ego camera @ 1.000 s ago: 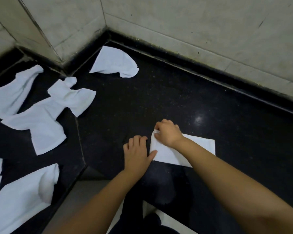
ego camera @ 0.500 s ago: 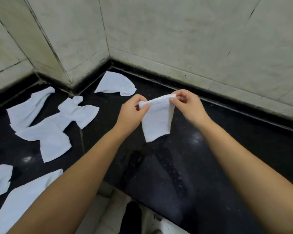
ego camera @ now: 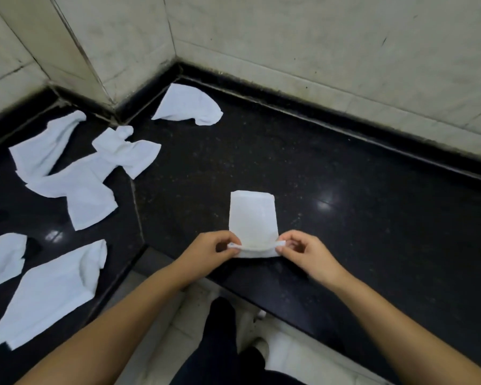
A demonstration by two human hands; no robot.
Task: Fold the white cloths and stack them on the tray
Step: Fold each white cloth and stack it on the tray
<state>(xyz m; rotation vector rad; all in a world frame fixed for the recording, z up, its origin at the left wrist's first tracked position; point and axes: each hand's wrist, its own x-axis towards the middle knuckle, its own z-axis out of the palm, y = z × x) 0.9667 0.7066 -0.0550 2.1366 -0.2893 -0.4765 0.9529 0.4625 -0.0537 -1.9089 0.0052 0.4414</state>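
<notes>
A folded white cloth lies as a narrow strip on the black stone counter, its long side running away from me. My left hand pinches its near left corner and my right hand pinches its near right corner, with the near edge lifted and curled a little. Several loose white cloths lie unfolded to the left: one in the far corner, a crumpled pair, and a flatter one near the front left. No tray is in view.
Pale tiled walls close off the counter at the back and left, meeting in a corner. The counter's front edge runs just under my hands, with pale floor and my dark trouser leg below.
The cloth lay flat under my hands, was then held up in the air by its top corners, and now lies on the counter turned lengthwise, both hands at its near edge.
</notes>
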